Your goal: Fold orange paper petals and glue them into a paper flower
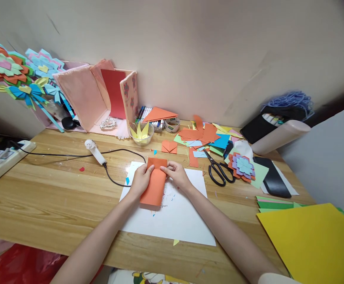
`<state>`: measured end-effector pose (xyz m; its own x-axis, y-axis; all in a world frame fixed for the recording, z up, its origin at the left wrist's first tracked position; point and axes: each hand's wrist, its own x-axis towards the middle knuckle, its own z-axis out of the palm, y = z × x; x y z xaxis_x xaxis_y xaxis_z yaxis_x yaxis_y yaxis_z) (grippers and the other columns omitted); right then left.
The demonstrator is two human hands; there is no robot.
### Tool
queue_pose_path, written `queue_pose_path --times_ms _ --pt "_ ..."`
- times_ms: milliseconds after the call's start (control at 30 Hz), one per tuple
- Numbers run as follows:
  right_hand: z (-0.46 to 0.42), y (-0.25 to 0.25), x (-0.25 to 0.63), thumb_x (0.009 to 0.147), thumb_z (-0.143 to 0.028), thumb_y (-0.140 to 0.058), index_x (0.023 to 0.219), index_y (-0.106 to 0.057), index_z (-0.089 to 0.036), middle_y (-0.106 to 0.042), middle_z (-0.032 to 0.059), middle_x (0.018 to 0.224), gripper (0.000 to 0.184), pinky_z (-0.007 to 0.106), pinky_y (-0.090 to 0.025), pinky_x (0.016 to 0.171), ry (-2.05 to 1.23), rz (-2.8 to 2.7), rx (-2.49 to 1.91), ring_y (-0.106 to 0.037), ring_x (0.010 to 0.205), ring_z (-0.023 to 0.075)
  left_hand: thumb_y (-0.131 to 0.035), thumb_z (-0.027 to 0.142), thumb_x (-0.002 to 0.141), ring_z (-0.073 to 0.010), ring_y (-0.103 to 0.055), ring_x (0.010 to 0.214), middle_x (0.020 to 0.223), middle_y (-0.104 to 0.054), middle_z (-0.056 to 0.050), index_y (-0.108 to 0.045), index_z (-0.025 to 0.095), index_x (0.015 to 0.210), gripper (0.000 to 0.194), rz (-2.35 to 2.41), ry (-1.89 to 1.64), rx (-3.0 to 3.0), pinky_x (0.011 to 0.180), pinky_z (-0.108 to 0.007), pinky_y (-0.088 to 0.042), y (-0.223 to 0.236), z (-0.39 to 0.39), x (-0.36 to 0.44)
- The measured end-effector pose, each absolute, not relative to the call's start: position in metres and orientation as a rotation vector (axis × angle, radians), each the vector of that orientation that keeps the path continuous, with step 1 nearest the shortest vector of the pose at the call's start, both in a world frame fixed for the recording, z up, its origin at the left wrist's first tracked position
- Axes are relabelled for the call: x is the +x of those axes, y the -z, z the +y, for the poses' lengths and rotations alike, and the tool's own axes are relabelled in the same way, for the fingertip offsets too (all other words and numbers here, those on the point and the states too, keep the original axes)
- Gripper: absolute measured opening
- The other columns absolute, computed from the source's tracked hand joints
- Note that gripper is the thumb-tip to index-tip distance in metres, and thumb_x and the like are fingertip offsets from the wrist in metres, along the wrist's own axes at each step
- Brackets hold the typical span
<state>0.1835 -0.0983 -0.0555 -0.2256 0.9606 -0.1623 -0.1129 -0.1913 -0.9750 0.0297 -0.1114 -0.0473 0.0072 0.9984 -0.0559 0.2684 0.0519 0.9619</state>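
Observation:
An orange paper rectangle [154, 185] lies on a white sheet [174, 217] at the middle of the wooden table [56, 197]. My left hand [140, 179] grips the paper's left edge, thumb on top near its upper end. My right hand [176, 174] pinches the upper right corner, fingers curled and pressed on the paper's top. Both hands hold the same orange paper, which rests flat against the white sheet.
Black scissors [217, 170] lie right of the sheet beside a layered paper flower [243, 166] and orange scraps [200, 134]. A white corded tool [95, 152] lies to the left. Yellow paper [314, 240] covers the right front corner. A pink box [97, 96] and paper flowers [8, 67] stand behind.

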Motion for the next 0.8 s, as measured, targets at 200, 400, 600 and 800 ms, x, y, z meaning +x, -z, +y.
queue_pose_path --times_ms 200,400,600,800 --pt "-0.096 0.059 0.185 0.069 -0.044 -0.066 0.086 -0.060 -0.015 -0.060 -0.0016 0.061 0.034 0.021 -0.041 0.043 -1.589 -1.227 -1.092 -0.051 0.045 0.0088 -0.044 0.039 0.082 -0.0165 -0.051 0.064 0.069 -0.061 -0.003 -0.057 0.016 0.070 0.029 1.495 -1.039 1.473 0.059 -0.025 -0.036 0.045 -0.114 0.033" --pt "-0.094 0.061 0.188 0.075 -0.047 -0.059 0.081 -0.061 -0.016 -0.058 -0.0022 0.055 0.032 0.022 -0.042 0.041 -1.578 -1.171 -1.067 -0.052 0.041 0.0100 -0.042 0.035 0.085 -0.0157 -0.051 0.063 0.071 -0.062 -0.003 -0.060 0.016 0.075 0.028 1.476 -1.055 1.617 0.060 -0.024 -0.036 0.045 -0.115 0.035" --pt "-0.093 0.065 0.186 0.071 -0.047 -0.063 0.072 -0.059 -0.016 -0.059 -0.0013 0.056 0.031 0.022 -0.045 0.043 -1.552 -1.068 -1.041 -0.055 0.045 0.0111 -0.042 0.035 0.085 -0.0161 -0.053 0.066 0.073 -0.064 -0.003 -0.062 0.015 0.079 0.029 1.445 -1.030 1.591 0.061 -0.024 -0.038 0.047 -0.113 0.035" --pt "-0.091 0.065 0.188 0.076 -0.050 -0.056 0.076 -0.059 -0.016 -0.063 0.0012 0.063 0.034 0.021 -0.047 0.047 -1.593 -1.065 -0.990 -0.058 0.051 0.0113 -0.046 0.038 0.083 -0.0152 -0.053 0.065 0.070 -0.063 -0.002 -0.062 0.014 0.076 0.030 1.427 -1.037 1.510 0.058 -0.023 -0.038 0.051 -0.112 0.034"
